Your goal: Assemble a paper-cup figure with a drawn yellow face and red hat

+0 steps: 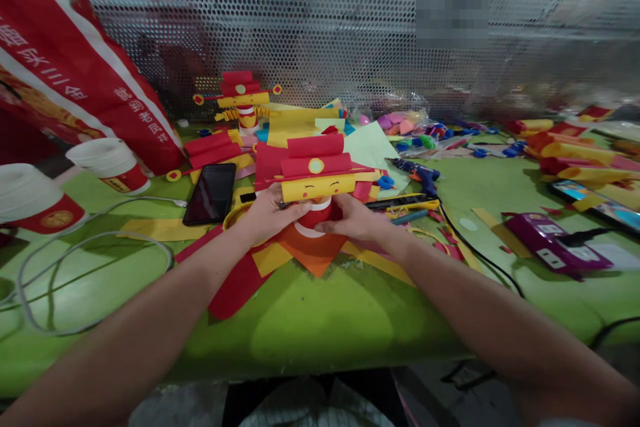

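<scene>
A paper figure (316,188) stands upright in front of me, with a red rolled hat, a yellow face with drawn eyes and a red-and-white paper cup for a body. My left hand (270,215) grips the cup from its left side, thumb across the front. On the opposite side my right hand (354,219) closes round the same cup. Beneath it lies an orange paper sheet (316,257), over red and yellow scraps. Behind, a similar finished-looking figure (247,103) stands with yellow folded arms.
A black phone (210,193) lies left of my hands, near a white cable (95,237) and paper cups (113,165). A blue glue gun (417,173) rests at right, its black cord trailing toward a purple power strip (563,243). A perforated metal panel (310,27) rises behind the table.
</scene>
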`<move>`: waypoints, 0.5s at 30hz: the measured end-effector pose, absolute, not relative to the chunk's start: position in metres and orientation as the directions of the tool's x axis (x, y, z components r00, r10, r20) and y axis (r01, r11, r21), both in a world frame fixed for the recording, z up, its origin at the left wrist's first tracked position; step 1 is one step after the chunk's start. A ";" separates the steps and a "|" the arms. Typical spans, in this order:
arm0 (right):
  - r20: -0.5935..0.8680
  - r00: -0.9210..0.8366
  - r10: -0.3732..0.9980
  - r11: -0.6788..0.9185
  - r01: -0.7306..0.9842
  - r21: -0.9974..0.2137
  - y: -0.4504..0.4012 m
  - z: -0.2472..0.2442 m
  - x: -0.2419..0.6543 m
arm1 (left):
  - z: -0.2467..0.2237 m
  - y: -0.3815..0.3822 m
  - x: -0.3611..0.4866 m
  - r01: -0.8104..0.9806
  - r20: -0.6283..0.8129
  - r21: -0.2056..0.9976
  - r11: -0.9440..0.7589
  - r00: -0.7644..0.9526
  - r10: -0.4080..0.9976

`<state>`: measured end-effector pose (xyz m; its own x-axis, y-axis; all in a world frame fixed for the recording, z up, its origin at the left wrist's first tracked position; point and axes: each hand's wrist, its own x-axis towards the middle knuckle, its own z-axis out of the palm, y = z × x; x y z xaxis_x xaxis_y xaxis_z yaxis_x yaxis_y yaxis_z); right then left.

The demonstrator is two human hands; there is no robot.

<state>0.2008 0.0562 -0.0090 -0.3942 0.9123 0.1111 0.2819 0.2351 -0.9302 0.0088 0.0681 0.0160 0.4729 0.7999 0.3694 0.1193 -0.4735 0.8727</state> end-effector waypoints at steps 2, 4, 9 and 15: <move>0.141 -0.410 0.901 0.267 0.267 -0.926 0.057 -0.010 0.201 | 0.016 0.066 0.009 0.128 0.363 0.874 -0.469 0.468 0.806; 0.155 -0.408 0.900 0.281 0.269 -0.921 0.057 -0.011 0.201 | 0.017 0.065 0.010 0.133 0.360 0.875 -0.465 0.462 0.810; 0.128 -0.398 0.908 0.268 0.318 -0.910 0.056 -0.007 0.201 | 0.018 0.064 0.010 0.121 0.352 0.884 -0.452 0.466 0.812; 0.164 -0.372 0.913 0.277 0.272 -0.922 0.053 -0.005 0.199 | 0.016 0.066 0.012 0.029 0.336 0.924 -0.382 0.416 0.845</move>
